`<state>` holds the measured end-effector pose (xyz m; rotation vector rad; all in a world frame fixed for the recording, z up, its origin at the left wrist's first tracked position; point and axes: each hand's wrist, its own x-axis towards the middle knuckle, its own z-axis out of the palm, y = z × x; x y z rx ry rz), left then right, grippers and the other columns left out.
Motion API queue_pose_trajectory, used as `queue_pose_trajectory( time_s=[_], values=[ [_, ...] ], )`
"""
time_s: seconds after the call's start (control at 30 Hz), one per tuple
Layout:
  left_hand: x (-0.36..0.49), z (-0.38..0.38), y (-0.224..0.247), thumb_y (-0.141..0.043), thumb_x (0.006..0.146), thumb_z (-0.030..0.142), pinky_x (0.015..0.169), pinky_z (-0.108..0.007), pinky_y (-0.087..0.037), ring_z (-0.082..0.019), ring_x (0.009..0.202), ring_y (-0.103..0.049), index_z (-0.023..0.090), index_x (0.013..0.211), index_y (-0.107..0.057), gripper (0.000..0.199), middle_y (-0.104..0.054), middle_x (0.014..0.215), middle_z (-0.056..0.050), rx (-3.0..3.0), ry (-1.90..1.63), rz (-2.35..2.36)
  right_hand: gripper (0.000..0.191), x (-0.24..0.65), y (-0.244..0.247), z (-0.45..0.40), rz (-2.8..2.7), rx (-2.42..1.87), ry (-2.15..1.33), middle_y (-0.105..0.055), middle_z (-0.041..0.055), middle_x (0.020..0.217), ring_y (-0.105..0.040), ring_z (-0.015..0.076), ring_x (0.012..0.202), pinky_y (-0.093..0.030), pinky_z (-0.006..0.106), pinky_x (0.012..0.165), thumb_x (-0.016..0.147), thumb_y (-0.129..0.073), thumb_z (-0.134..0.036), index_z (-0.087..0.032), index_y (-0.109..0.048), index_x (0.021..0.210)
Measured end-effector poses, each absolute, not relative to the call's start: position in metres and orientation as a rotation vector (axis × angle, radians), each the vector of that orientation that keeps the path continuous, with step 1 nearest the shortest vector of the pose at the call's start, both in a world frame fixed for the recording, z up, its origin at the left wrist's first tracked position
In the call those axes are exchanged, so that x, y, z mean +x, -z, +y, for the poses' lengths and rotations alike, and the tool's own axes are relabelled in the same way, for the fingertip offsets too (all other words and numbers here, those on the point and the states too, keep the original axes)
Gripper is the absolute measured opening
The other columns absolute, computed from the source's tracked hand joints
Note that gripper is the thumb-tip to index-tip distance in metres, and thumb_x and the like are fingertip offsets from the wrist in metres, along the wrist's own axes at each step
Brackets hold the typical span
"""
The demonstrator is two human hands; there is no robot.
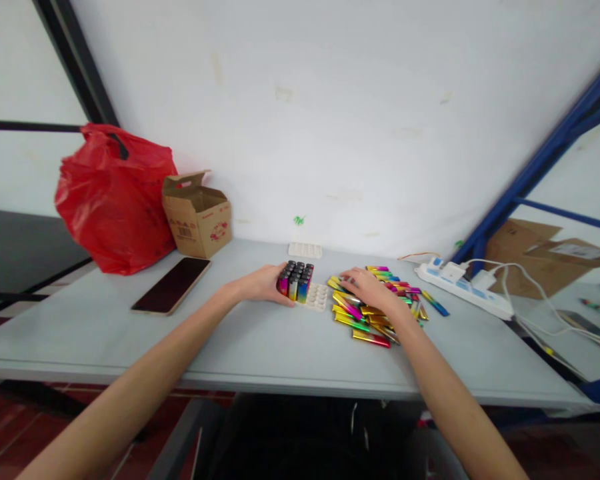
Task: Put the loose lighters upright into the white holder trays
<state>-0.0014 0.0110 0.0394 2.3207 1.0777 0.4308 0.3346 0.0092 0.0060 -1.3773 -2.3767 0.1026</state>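
Several lighters (294,281) with black tops and shiny multicoloured bodies stand upright in close rows in a white tray (318,297). Bare round sockets show on the tray's right part. My left hand (263,283) wraps round the left side of the standing lighters, thumb at the front; its far fingers are partly hidden. To the right lies a loose pile of metallic lighters (365,319) in gold, pink, green and blue. My right hand (367,288) is over the pile's left part, its fingers bent down on a lighter and the fingertips partly covered.
Another white tray (305,251) lies by the wall. A phone (173,287), an open cardboard box (197,215) and a red plastic bag (117,200) are on the left. At the right, a white power strip (465,290) with plugs and cables lies beside a blue metal frame (535,157).
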Motion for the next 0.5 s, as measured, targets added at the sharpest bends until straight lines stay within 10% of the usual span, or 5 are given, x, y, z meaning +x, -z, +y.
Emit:
queue_pose_trajectory(
  time_s=[0.5],
  values=[
    [-0.0025, 0.0118, -0.0377, -0.084, 0.061, 0.062, 0.082, -0.034, -0.055, -0.028, 0.096, -0.071, 0.021, 0.125, -0.058, 0.080, -0.076, 0.111, -0.005, 2.323, -0.435, 1.093, 0.019, 0.3278, -0.0044, 0.0124, -2.359, -1.567, -0.061, -0.072, 0.0136, 0.104, -0.066, 0.0249, 0.099, -0.048, 0.035, 0.093, 0.089, -0.065, -0.017, -0.014, -0.077, 0.103]
  ],
)
